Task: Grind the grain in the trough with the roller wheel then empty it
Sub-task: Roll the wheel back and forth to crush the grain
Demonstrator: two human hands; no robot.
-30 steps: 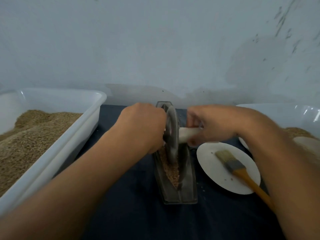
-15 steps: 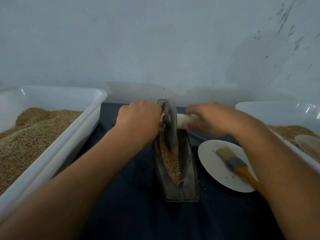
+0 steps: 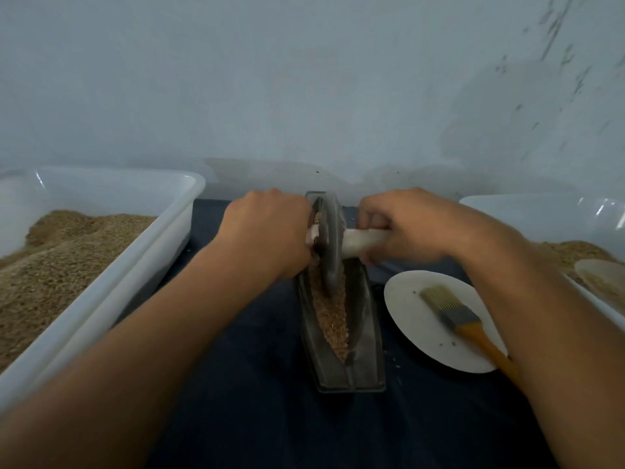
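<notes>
At the middle of the dark blue bench (image 3: 236,418), a narrow boat-shaped dark metal trough (image 3: 362,350), long axis running away toward the wall, holding a strip of brown crushed grain (image 3: 329,313) along its groove. Standing upright on edge in the far half of the trough, a dark grey metal roller wheel (image 3: 331,245), rim down in the grain, with a pale white cylindrical axle handle (image 3: 363,240) sticking out on both sides. On the left stub of that handle, the left hand (image 3: 267,231), fingers curled round it and mostly hidden under the knuckles. On the right stub, the right hand (image 3: 409,225), fingers (image 3: 375,216) wrapped over the top and closed tight on the white bar.

Just right of the trough, a round white plate (image 3: 416,326), a few specks on it, carrying a flat paintbrush with pale bristles, grey ferrule and orange handle (image 3: 456,316). At the left edge, a large white plastic tub (image 3: 142,265) heaped with brown grain. At the right edge, a second white plastic tub (image 3: 527,211), also with grain, partly behind the right forearm. Behind everything, a pale grey scuffed wall (image 3: 304,79).
</notes>
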